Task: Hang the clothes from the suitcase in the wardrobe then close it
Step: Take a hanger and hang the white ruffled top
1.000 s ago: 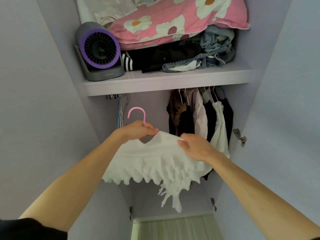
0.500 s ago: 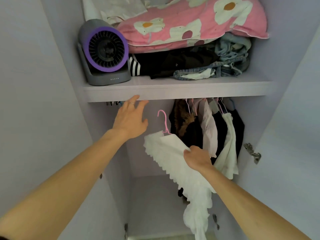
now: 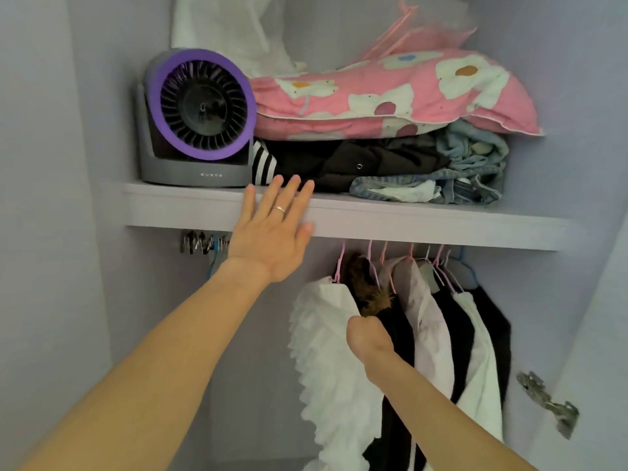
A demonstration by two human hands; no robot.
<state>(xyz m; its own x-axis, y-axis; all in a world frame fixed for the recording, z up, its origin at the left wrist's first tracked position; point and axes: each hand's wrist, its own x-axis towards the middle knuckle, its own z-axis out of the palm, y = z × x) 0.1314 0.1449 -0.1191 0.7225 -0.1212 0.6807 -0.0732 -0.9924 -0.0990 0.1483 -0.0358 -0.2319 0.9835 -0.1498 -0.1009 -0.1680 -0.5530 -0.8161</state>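
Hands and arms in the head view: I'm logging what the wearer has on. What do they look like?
The left forearm and right forearm are bare; no sleeve, watch or bracelet shows. The left hand wears a thin silver-coloured ring on one finger. The right hand shows no ring, though its fingers are mostly hidden.

So on the shelf (image 3: 407, 222): fan (image 3: 200, 120) at the left end, folded clothes (image 3: 373, 164) right of it, pillow (image 3: 390, 96) on top of those. Under the shelf, spare hangers (image 3: 202, 241) bunch at the left and hung clothes (image 3: 441, 334) crowd the right. Left hand (image 3: 272, 236) lies flat on the shelf's front edge; right hand (image 3: 367, 338) grips the leftmost garment (image 3: 323, 351) in that row.
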